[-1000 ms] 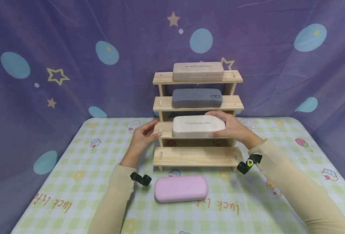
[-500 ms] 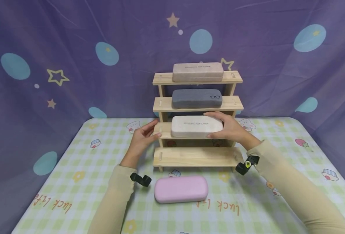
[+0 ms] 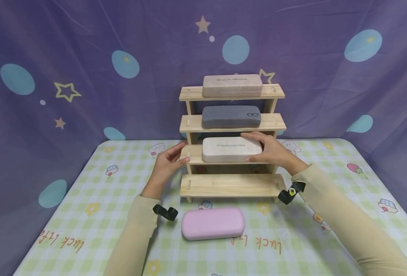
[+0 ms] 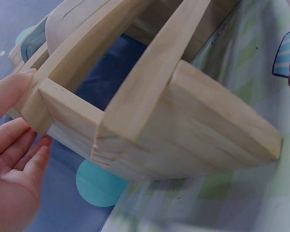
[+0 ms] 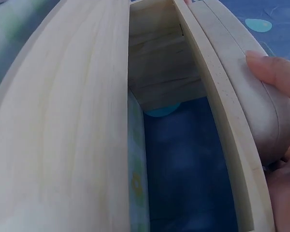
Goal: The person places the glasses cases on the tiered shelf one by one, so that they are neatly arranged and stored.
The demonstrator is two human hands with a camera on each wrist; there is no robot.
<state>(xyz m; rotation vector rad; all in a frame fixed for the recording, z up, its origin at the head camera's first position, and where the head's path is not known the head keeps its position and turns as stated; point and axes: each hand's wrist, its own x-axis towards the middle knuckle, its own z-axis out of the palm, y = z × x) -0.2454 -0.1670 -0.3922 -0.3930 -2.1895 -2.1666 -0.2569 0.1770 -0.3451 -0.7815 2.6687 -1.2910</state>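
Observation:
A white glasses case (image 3: 229, 149) with printed lettering sits on the third board down of a stepped wooden display rack (image 3: 232, 186). My right hand (image 3: 270, 153) grips the case by its right end, the thumb on the front and the fingers over the back. In the right wrist view, the thumb (image 5: 275, 72) presses the case's side just behind the board's edge. At the left end of the same board, my left hand (image 3: 165, 166) pinches the rack. The left wrist view has that thumb (image 4: 14, 92) on top of the board and the fingertips below and behind.
A beige glasses case (image 3: 232, 86) lies on the top board, a blue-grey one (image 3: 231, 117) on the second. In front of the rack, a pink glasses case (image 3: 213, 224) rests on the checked tablecloth (image 3: 96, 230). A purple patterned curtain (image 3: 169, 42) hangs behind.
My right hand has slid the white case slightly left along its board, mostly in the first half second. My left hand has stayed on the rack's edge.

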